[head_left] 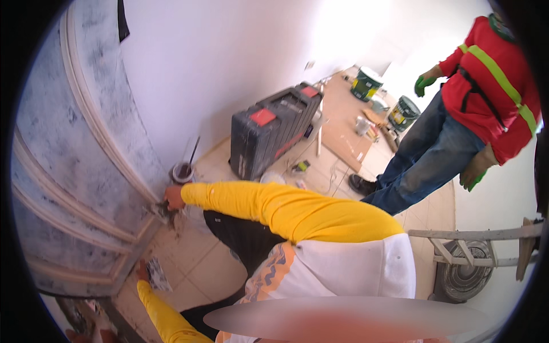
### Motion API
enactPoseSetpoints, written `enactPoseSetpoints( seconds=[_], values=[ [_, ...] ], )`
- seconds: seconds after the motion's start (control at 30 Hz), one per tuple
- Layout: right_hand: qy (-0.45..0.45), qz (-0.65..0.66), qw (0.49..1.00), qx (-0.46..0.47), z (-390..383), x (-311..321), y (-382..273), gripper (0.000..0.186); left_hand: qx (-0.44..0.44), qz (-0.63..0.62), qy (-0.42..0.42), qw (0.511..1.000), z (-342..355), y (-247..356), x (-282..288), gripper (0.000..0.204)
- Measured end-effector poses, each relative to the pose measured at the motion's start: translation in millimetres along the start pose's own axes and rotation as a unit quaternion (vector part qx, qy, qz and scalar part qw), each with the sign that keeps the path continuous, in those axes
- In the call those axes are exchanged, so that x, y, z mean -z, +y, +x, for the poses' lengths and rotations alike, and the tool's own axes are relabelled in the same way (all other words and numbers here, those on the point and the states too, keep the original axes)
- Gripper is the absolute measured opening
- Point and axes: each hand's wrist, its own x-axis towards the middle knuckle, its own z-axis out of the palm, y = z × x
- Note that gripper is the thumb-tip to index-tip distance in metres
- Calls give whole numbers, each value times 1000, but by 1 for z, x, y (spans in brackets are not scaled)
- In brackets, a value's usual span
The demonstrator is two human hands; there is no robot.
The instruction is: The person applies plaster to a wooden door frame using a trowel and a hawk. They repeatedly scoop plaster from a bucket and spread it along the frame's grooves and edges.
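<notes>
Before you on the left, a white wall [217,63] rises over a pale tiled floor [200,274]. A large moulded panel [94,148], blotched grey and white, stands at your far left, its lower edge near the floor. To the upper right a co-worker [452,120] in a red top with yellow-green bands, jeans and green gloves stands well apart from you. You are bent low in yellow sleeves [274,203] and black trousers, your arms reaching toward the panel. A brown board [337,123] lies on the floor farther off, and by the wall a dark tool case [274,131] with red patches stands on its side. At the right, pale bars [477,234] cross in front of a round ridged grey object [466,277]. Two green buckets [366,86] stand by the board, one farther back than the other. Just beyond your right hand [175,197], a small pot [182,179] with dark contents and a stick stands near the wall. That hand is closed around a smeared tool [162,213], which is at the panel's lower corner; its kind is unclear. Your left hand [142,271] is low by the panel's bottom edge, next to a speckled sheet [158,274] on the tiles; I can't tell whether its fingers grip anything.
</notes>
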Motion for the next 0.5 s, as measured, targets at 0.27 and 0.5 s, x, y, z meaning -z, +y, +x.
enactPoseSetpoints(
  seconds=[0.27, 0.5],
  values=[
    [24, 8, 999, -27, -1, -4, 10, 49, 37, 81, -30, 996, -6, 34, -15, 78],
    [41, 3, 998, 40, 10, -10, 5, 42, 6, 94, -45, 995, -6, 27, -2, 67]
  ],
)
